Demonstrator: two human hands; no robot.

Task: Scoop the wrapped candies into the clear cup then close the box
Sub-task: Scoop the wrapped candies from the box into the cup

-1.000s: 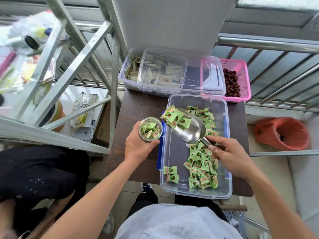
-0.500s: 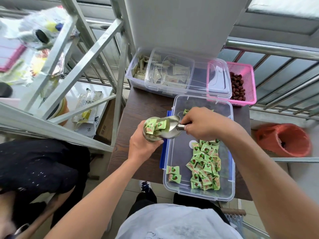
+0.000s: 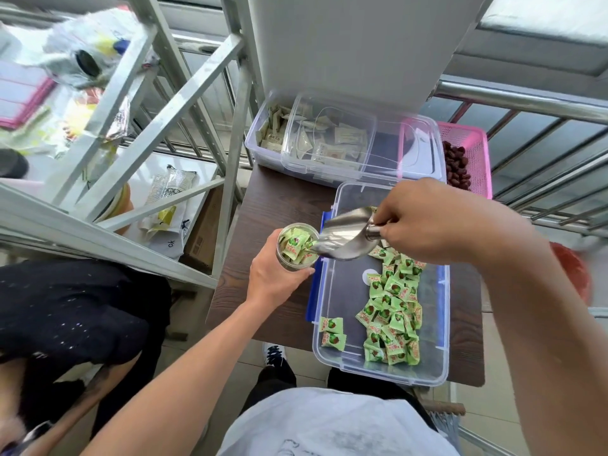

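Near the centre of the frame the left hand (image 3: 274, 278) is wrapping its fingers around the clear cup (image 3: 297, 245), holding it upright just off the left edge of the open box (image 3: 381, 368) and above the dark wooden table (image 3: 269, 205). The cup is brimming with green wrapped candies (image 3: 393, 311), more of which are lying heaped along the right side of the box floor, with two apart near its lower left corner. The right hand (image 3: 424, 222) is closing firmly around the handle of the metal scoop (image 3: 342, 236), tilting it so its front lip is touching the rim of the cup; the scoop's bowl is looking empty. Toward the top of the frame a second clear box (image 3: 263, 149) of pale packets is sitting with a clear lid (image 3: 424, 153) lying across it, and a pink basket (image 3: 477, 149) of dark red pieces is standing to its right. A red bin (image 3: 572, 271) is showing at the right edge, partly hidden behind the right forearm.
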